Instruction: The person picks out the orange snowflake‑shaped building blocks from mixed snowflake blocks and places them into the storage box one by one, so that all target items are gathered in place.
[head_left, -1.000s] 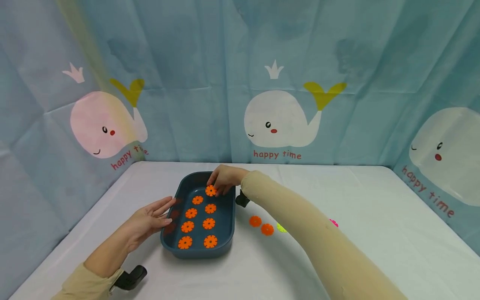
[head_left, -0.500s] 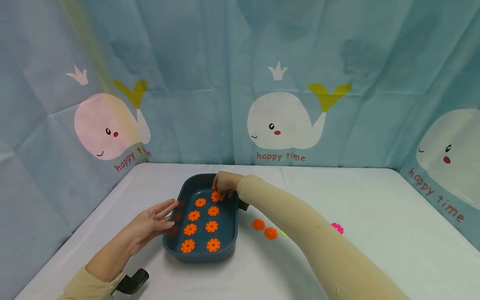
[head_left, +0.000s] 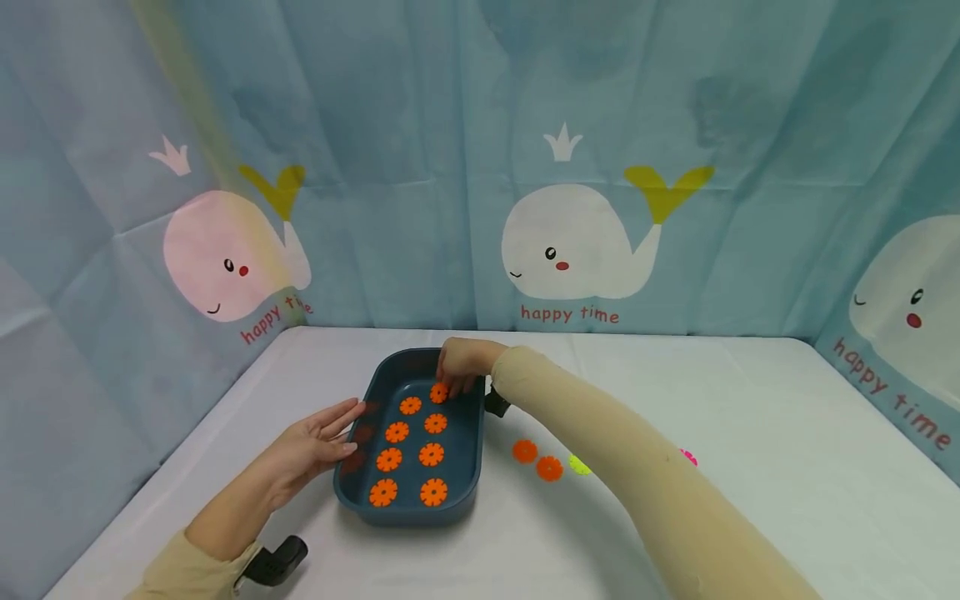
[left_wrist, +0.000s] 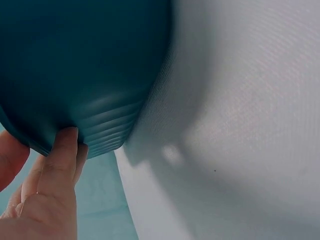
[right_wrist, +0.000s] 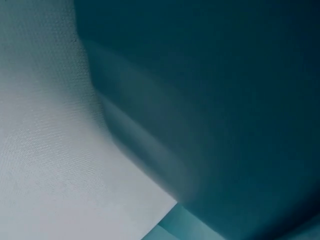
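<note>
A dark blue rectangular bin (head_left: 420, 515) stands on the white table in the head view. Flat orange notched discs (head_left: 431, 454) lie in two columns on its floor. My left hand (head_left: 303, 450) touches the bin's left side, thumb apart from its nearly straight fingers; the left wrist view shows fingers (left_wrist: 60, 165) against the outer wall. Reaching over the right rim, my right hand (head_left: 465, 362) has curled fingers on an orange disc (head_left: 439, 392) at the back of the right column. Part of that disc is hidden. The right wrist view shows the bin (right_wrist: 225, 100) but no hand.
Right of the bin, two more orange discs (head_left: 537, 460) lie on the white table (head_left: 765, 400). A yellow-green disc (head_left: 579, 465) and a pink disc (head_left: 688, 457) are partly covered by my right sleeve (head_left: 600, 433). Behind hangs a blue whale-print curtain (head_left: 420, 250).
My right hand has lowered slightly with its orange disc at the back right of the bin. The head view has shifted slightly, while my left hand stays at the bin's side.
</note>
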